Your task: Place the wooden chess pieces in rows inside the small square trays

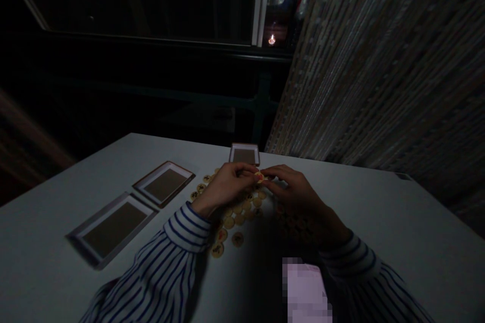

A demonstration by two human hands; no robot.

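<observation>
Between the fingertips of both hands is a round xiangqi piece [259, 177] with a red character on its face. My left hand [231, 184] pinches it from the left, thumb and fingers closed. From the other side, the fingers of my right hand [293, 185] close on its right edge. Many round wooden xiangqi pieces [229, 222] lie under and around my left hand, some with dark or red characters showing, others plain side up. In the shadow below my right hand sits another group of pieces [293, 222], hard to make out.
Two shallow open box parts [131, 194] [164, 164] lie on the white table [379, 212] at the left. A smaller open box [244, 146] stands at the far edge. Near me is a blurred pink rectangle [306, 292]. A bead curtain [359, 60] hangs at right.
</observation>
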